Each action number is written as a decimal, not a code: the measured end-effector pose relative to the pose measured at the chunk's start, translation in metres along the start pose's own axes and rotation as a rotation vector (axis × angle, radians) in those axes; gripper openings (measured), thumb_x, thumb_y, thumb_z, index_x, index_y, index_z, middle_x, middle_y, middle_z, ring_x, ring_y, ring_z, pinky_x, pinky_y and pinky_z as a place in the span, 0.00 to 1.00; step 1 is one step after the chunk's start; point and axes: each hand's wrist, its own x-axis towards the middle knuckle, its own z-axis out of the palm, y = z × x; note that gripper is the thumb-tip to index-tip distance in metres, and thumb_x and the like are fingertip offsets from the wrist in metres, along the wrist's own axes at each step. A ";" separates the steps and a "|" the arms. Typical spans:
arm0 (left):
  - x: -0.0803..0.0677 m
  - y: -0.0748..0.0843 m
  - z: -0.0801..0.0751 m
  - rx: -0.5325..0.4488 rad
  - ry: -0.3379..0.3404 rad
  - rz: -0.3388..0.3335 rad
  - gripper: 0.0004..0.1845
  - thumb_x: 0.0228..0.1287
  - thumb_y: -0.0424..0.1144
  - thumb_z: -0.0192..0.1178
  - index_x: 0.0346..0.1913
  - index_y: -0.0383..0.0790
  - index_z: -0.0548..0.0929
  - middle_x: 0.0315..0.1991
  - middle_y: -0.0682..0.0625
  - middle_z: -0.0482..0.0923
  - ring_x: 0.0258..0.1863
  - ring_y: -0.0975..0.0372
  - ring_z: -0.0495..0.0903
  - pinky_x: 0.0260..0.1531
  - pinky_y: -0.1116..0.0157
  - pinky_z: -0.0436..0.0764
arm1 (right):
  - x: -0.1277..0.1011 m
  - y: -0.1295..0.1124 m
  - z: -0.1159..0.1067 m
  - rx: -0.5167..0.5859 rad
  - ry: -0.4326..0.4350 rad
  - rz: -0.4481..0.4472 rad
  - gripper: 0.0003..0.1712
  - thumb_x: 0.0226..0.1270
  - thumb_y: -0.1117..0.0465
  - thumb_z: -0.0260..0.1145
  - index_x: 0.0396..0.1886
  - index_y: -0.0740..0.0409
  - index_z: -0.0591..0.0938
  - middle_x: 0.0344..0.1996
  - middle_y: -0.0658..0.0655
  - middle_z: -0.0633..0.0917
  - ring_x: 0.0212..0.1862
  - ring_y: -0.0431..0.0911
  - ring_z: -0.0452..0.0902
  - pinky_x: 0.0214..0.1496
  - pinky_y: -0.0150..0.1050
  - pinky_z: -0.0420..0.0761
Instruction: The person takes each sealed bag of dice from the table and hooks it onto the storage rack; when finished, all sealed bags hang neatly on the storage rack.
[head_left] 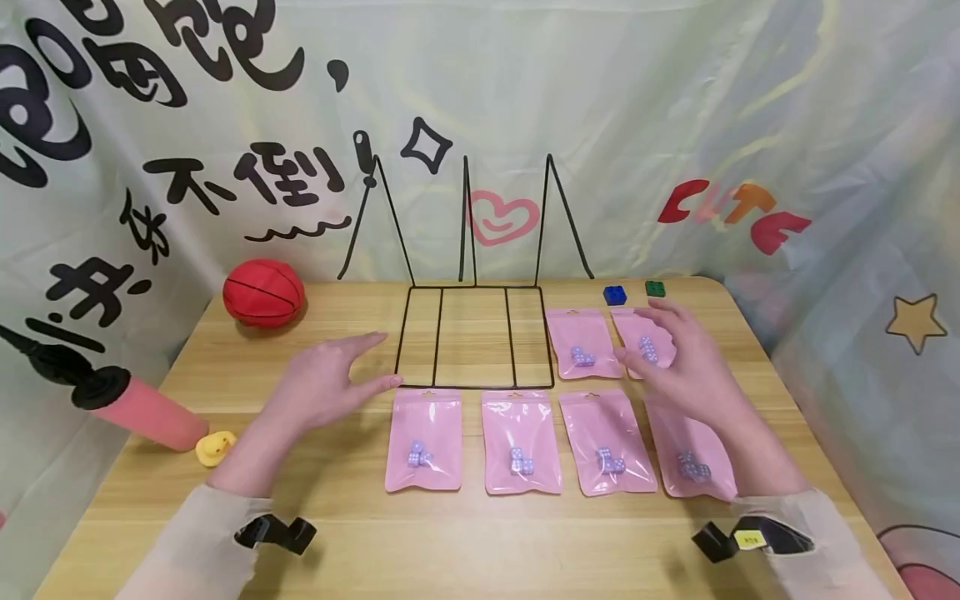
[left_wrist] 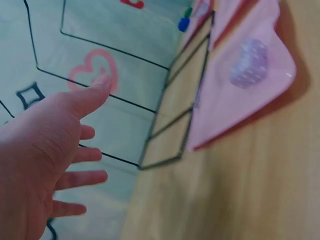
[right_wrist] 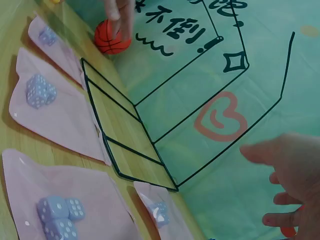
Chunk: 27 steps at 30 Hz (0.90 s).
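pouches (head_left: pixel 522 442): six pink, each with lilac dice, four in a front row, two behind right | rack (head_left: pixel 474 337): one black wire, mid-table | left hand (head_left: pixel 324 385): forearm low, fingers spread and released, holds nothing, just beside rack's front left corner | right hand (head_left: pixel 678 356): loosely released, hovering over rear right pouch (head_left: pixel 643 337), contact unclear

Staged demo/recording setup, prob. indoors: wooden desk (head_left: pixel 480 542) w/ printed cartoon backdrop cloth (head_left: pixel 600 100) on all sides, misc. props laid out, e.g. pink pouches (head_left: pixel 423 440), toy ball (head_left: pixel 263 292).
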 end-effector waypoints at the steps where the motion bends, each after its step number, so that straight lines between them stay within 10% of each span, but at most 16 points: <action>1: 0.000 -0.002 0.004 -0.030 0.004 0.004 0.44 0.68 0.74 0.60 0.74 0.45 0.79 0.68 0.43 0.80 0.64 0.42 0.81 0.62 0.38 0.78 | 0.000 0.001 0.001 0.030 0.014 0.002 0.38 0.70 0.54 0.77 0.73 0.64 0.74 0.75 0.69 0.68 0.72 0.70 0.67 0.66 0.74 0.71; 6: 0.002 -0.012 0.022 -0.136 0.027 0.017 0.37 0.69 0.65 0.67 0.70 0.41 0.83 0.66 0.43 0.82 0.65 0.44 0.80 0.64 0.42 0.78 | 0.001 0.008 0.006 0.150 0.015 0.079 0.33 0.73 0.57 0.74 0.73 0.64 0.75 0.68 0.70 0.76 0.64 0.68 0.77 0.61 0.65 0.81; 13: 0.005 -0.023 0.044 -0.181 -0.007 0.056 0.35 0.73 0.60 0.66 0.71 0.38 0.80 0.72 0.42 0.76 0.70 0.42 0.74 0.71 0.42 0.71 | 0.004 0.023 0.011 0.326 -0.074 0.316 0.32 0.78 0.51 0.69 0.74 0.59 0.75 0.70 0.66 0.76 0.67 0.62 0.75 0.49 0.22 0.80; 27: 0.012 -0.028 0.067 -0.151 -0.057 0.150 0.30 0.73 0.52 0.69 0.67 0.34 0.83 0.72 0.39 0.75 0.72 0.45 0.73 0.71 0.45 0.71 | 0.015 0.041 0.026 0.359 -0.122 0.380 0.34 0.76 0.54 0.72 0.73 0.66 0.74 0.65 0.70 0.79 0.57 0.56 0.81 0.50 0.36 0.88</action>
